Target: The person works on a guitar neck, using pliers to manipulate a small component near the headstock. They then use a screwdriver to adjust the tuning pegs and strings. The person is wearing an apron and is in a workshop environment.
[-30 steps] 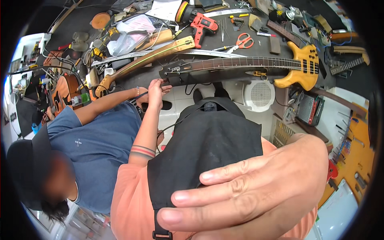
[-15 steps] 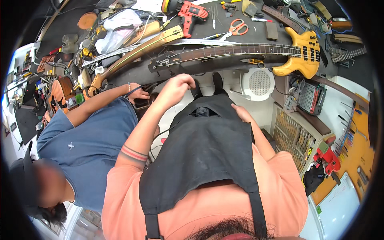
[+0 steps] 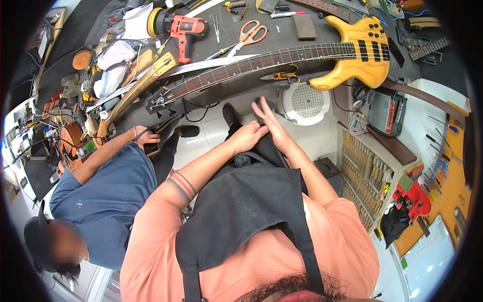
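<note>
My left hand [image 3: 248, 137] and my right hand [image 3: 275, 130] meet in front of my black apron [image 3: 241, 201], below the bench edge. The left one is loosely closed, its fingertips against the right palm; I see nothing in it. Straight, stretched fingers show on my right hand, which is open and bears no object. Beyond them on the bench lies a natural-wood electric bass guitar [image 3: 329, 81], its dark neck pointing left. Small yellow-handled snips [image 3: 282, 76] lie just below that neck. Neither hand touches the bass or the snips.
Orange-handled scissors [image 3: 253, 33], a red power polisher [image 3: 187, 31] and a loose guitar neck [image 3: 136, 90] lie on the bench. A white round stool [image 3: 305, 104] stands beneath its edge. At my left a co-worker in a blue shirt [image 3: 108, 201] sits close. An amplifier [image 3: 386, 111] stands right.
My right hand has come up from beside the apron and met my left hand, which has lowered and moved right. The view has shifted, so the bench things appear further left.
</note>
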A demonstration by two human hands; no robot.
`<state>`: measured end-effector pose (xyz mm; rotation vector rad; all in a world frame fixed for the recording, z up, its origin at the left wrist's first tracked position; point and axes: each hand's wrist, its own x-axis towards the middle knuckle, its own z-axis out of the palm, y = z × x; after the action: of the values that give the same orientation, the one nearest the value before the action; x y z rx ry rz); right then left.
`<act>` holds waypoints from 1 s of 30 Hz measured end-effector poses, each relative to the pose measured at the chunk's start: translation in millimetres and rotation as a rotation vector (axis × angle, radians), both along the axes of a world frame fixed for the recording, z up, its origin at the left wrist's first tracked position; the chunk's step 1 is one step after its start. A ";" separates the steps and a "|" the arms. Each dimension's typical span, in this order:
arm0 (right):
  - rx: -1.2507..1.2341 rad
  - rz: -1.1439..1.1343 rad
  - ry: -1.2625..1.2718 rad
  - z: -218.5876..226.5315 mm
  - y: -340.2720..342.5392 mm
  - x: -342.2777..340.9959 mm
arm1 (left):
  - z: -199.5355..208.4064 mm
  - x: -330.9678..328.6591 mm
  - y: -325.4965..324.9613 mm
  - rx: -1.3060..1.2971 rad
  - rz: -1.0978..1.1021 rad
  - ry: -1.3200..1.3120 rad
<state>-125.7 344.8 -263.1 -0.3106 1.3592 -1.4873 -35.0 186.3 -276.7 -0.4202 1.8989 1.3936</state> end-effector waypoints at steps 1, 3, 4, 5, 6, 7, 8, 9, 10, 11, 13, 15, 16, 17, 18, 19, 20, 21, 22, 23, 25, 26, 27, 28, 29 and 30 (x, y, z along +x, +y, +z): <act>-0.047 -0.005 -0.015 0.9 1.5 -3.3 | -5.5 2.9 5.4 0.050 0.075 0.088; -0.062 -0.001 0.002 3.4 2.0 -3.6 | -16.6 10.9 12.8 0.149 0.223 0.262; -0.054 -0.004 0.022 7.8 1.1 -6.4 | -13.9 7.3 9.7 0.164 0.240 0.304; -0.046 -0.008 0.043 12.4 -0.6 -7.8 | -9.8 6.0 11.9 0.200 0.301 0.261; 0.000 -0.083 0.071 20.6 0.8 -3.0 | -5.6 4.7 15.9 0.236 0.360 0.218; 0.026 -0.102 0.136 30.8 3.2 -2.1 | -3.4 1.8 19.8 0.277 0.417 0.180; 0.052 -0.123 0.201 39.3 6.4 -0.5 | -3.8 1.1 21.0 0.308 0.435 0.154; 0.079 -0.147 0.265 44.4 9.3 3.8 | -3.5 1.4 21.5 0.275 0.407 0.162; 0.102 -0.159 0.250 47.3 14.2 10.5 | 0.8 -1.6 25.6 0.255 0.375 0.175; 0.117 -0.139 0.319 50.9 18.6 17.1 | 5.5 -2.2 26.6 0.236 0.343 0.186; 0.159 -0.093 0.451 66.7 24.4 30.1 | 13.5 0.2 17.3 0.089 0.123 0.233; 0.163 -0.002 0.423 80.1 35.2 36.3 | 14.0 9.9 13.7 0.004 -0.059 0.330; 0.181 -0.060 0.358 77.1 46.9 43.7 | 10.9 13.7 14.5 0.022 -0.064 0.361; 0.196 -0.120 0.292 77.5 55.7 49.6 | 12.6 12.0 13.3 -0.042 -0.123 0.359; 0.163 -0.253 0.174 80.0 64.2 54.9 | 15.6 13.6 12.6 -0.015 -0.070 0.366; 0.215 -0.234 0.219 99.7 65.3 46.8 | 19.8 9.3 11.2 0.004 -0.019 0.385; 0.201 -0.280 0.209 94.3 73.0 52.3 | 20.2 11.6 16.4 0.067 0.060 0.441; 0.185 -0.324 0.200 89.1 79.6 57.4 | 24.3 11.6 22.9 0.090 0.036 0.487; 0.222 -0.296 0.269 97.2 73.0 56.4 | 34.7 8.3 29.4 0.109 0.016 0.538; 0.249 -0.268 0.333 104.4 58.3 56.1 | 41.5 6.1 35.0 0.118 -0.006 0.585; 0.270 -0.243 0.352 107.7 51.3 51.0 | 37.1 5.2 51.8 0.137 -0.001 0.527; 0.263 -0.247 0.306 102.9 56.6 47.3 | 33.9 3.5 51.3 0.096 -0.054 0.597; 0.257 -0.251 0.260 102.2 61.6 42.4 | 30.3 0.6 50.8 0.056 -0.107 0.667; 0.280 -0.228 0.237 107.0 66.2 43.9 | 33.3 -1.0 50.0 0.049 -0.121 0.689; 0.275 -0.217 0.260 111.8 70.6 40.5 | 36.1 -3.9 50.4 0.043 -0.136 0.711; 0.272 -0.208 0.282 119.0 75.7 34.2 | 38.7 -8.8 52.9 0.039 -0.151 0.732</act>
<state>-91.6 420.5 -144.1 -0.2152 1.8456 -1.4402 -43.7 239.2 -238.0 0.3014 2.3973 1.6081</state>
